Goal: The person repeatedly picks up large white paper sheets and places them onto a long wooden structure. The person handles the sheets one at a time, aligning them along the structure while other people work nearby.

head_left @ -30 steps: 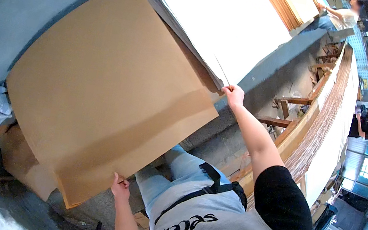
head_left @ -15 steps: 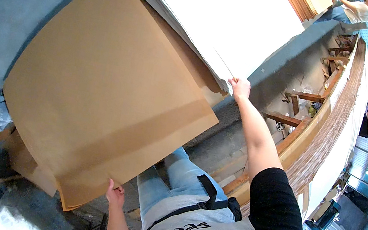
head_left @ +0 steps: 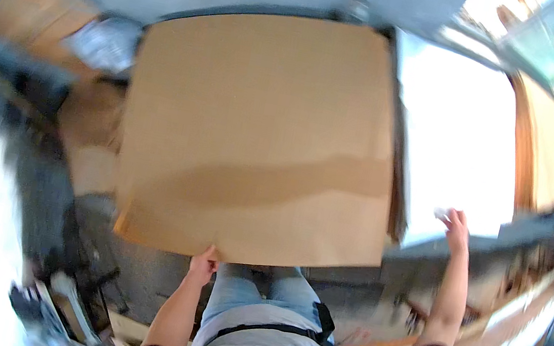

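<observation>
A large brown paper sheet (head_left: 268, 97), wide and nearly square, spreads in front of me. At its near edge my left hand (head_left: 204, 264) is closed, the thumb on top and the other fingers under the sheet. To the right lies a stack of large white sheets (head_left: 454, 137), its top bright and washed out. Over the near edge of that stack is my right hand (head_left: 458, 231), its fingers drawn together. A small pale bit shows at its fingertips, too blurred to tell whether it is a lifted sheet edge or a separate piece.
Beyond the white stack stands another stack of brown sheets (head_left: 537, 145). A long wooden-edged bench (head_left: 485, 336) runs along the lower right. At the left are a crumpled grey-white cloth or bag (head_left: 103, 42) and a brown board (head_left: 38, 12). A wall rises at the back.
The whole view has turned, so the sheets now lie squarely ahead. My right hand has moved from the white stack's corner to over its near edge. My left hand stays at the brown sheet's edge.
</observation>
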Demonstrator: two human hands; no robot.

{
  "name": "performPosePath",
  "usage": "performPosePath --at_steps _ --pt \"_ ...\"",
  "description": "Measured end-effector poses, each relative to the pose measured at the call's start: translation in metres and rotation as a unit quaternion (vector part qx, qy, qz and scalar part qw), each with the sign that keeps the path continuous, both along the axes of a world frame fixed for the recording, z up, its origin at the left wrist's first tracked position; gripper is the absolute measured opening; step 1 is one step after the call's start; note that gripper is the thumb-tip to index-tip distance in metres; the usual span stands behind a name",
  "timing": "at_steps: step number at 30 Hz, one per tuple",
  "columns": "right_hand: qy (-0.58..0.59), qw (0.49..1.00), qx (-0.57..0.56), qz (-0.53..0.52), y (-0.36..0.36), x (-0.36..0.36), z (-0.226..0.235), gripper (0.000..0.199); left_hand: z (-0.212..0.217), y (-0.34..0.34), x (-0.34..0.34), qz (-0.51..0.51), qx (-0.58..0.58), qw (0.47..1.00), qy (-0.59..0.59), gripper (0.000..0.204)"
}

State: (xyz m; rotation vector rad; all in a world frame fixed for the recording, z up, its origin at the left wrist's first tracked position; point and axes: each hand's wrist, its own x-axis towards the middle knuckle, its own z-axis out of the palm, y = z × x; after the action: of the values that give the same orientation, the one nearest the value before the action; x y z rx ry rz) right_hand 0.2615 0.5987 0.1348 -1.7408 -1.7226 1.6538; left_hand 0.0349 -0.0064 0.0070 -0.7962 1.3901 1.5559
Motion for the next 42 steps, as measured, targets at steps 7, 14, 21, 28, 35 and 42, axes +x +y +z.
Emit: performPosePath --at_steps 7,14,21,28,35,42 --pt "0.108 0.967 0.184 0.142 -0.125 -0.172 0.09 0.021 -0.016 0.015 0.014 0.062 -0.028 0.998 0.009 0.02" --pt "0.007 0.836 0.308 0.454 -0.372 -0.314 0.031 0.014 -0.031 0.021 0.023 0.099 0.041 0.993 0.041 0.026" --pt "0.169 0.784 0.302 0.516 -0.519 -0.333 -0.062 0.02 -0.014 0.026 0.02 0.106 0.068 0.991 0.031 0.026" --pt "0.18 0.771 0.23 0.567 -0.563 -0.316 -0.096 0.02 -0.053 0.024 0.04 0.168 0.1 0.978 0.078 0.033" --pt "-0.029 0.8 -0.06 0.596 -0.483 -0.264 -0.058 0.03 -0.022 0.016 0.013 0.085 0.089 0.992 -0.018 0.025" --pt "-0.023 0.969 -0.218 0.113 -0.334 -0.107 -0.077 0.033 -0.043 0.002 0.02 0.118 0.052 0.99 -0.05 0.011"
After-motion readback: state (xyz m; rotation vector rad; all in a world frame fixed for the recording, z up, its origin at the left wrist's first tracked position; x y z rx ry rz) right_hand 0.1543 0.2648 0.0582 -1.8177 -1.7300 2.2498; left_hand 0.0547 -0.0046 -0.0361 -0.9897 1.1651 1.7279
